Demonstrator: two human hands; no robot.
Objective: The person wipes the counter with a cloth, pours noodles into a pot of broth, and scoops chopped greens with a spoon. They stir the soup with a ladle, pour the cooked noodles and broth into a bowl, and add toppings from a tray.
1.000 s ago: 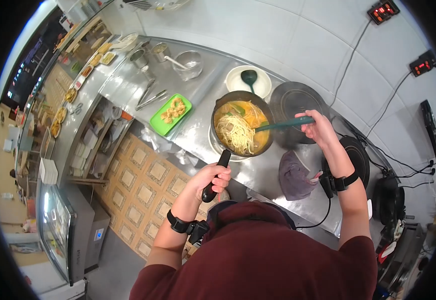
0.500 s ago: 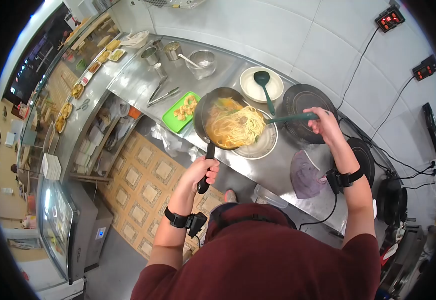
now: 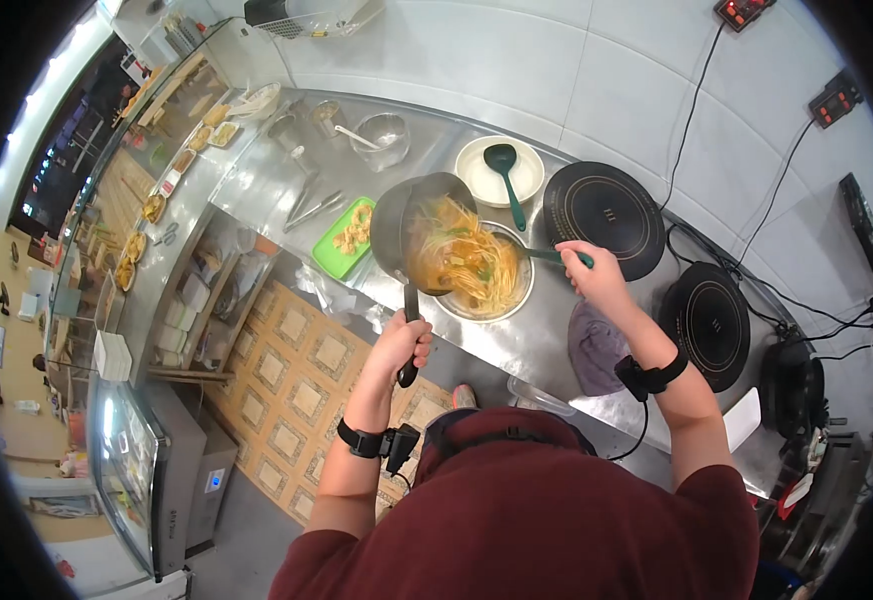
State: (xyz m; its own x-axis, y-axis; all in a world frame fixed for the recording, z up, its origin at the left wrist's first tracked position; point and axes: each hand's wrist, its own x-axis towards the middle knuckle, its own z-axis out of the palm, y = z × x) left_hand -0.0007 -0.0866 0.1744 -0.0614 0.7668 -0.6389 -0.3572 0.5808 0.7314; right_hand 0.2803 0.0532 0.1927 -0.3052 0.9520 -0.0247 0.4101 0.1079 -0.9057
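My left hand [image 3: 402,345] is closed around the black handle of a frying pan [image 3: 393,218]. The pan is tipped over the near rim of a white bowl [image 3: 531,292], and saucy noodles [image 3: 485,270] spread from it into the bowl. In my right hand [image 3: 594,275] is a dark green utensil [image 3: 547,255]; its head is hidden at the noodles, so its kind does not show. Behind, a green ladle [image 3: 507,180] rests across a second white bowl [image 3: 469,160]. A green tray [image 3: 332,258] of fried pieces lies left of the pan.
Two round black hotplates [image 3: 605,220] sit on the steel counter [image 3: 437,130] to the right, with a purple cloth [image 3: 597,350] near my right forearm. Tongs [image 3: 314,210] and a clear bowl [image 3: 385,145] lie at the back left. Cables [image 3: 747,275] run along the wall side.
The pan has tipped further, and noodles with sauce have slid into the bowl. My right hand has moved left and lower, bringing the utensil closer to the bowl.
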